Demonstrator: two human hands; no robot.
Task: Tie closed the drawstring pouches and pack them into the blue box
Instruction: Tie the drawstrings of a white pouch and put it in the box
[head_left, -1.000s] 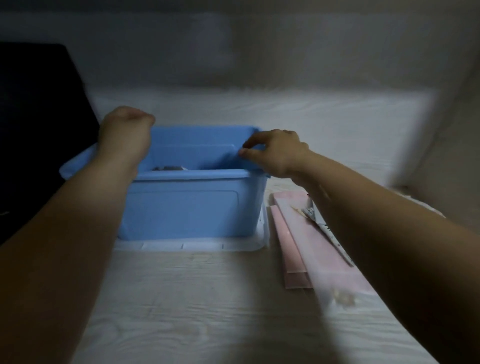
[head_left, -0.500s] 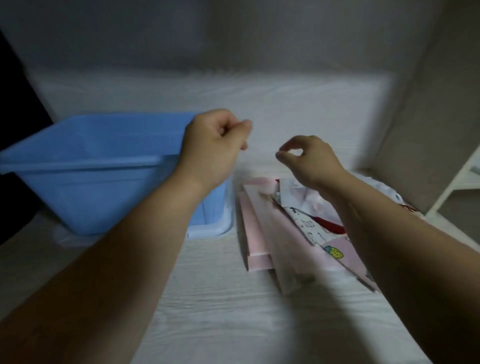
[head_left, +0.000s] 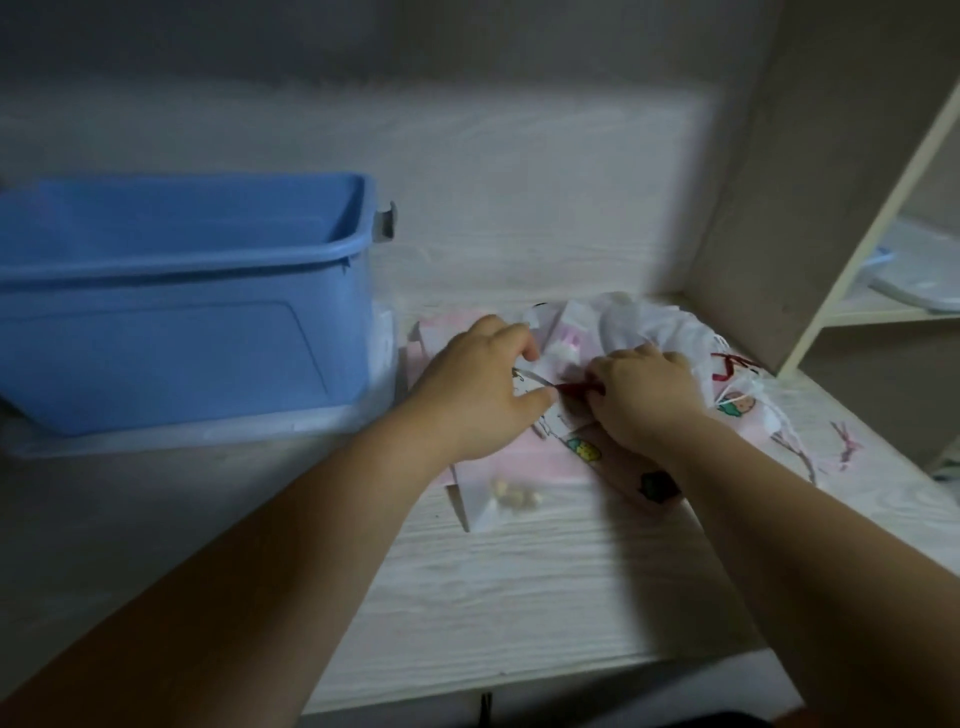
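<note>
Pouches (head_left: 587, 449) are lying unpacked by the blue box (head_left: 208, 260) while left hand (head_left: 478, 387) and right hand (head_left: 647, 397) are seemingly pinching one drawstring (head_left: 570, 387).

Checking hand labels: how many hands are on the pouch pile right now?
2. The left hand pinches the pouch pile on its left side, nearest the blue box; the right hand grips its middle. Fingertips are partly hidden.

Blue box (head_left: 182, 353) left, upright panel (head_left: 810, 182) right; pouches (head_left: 639, 322) heaped between.
</note>
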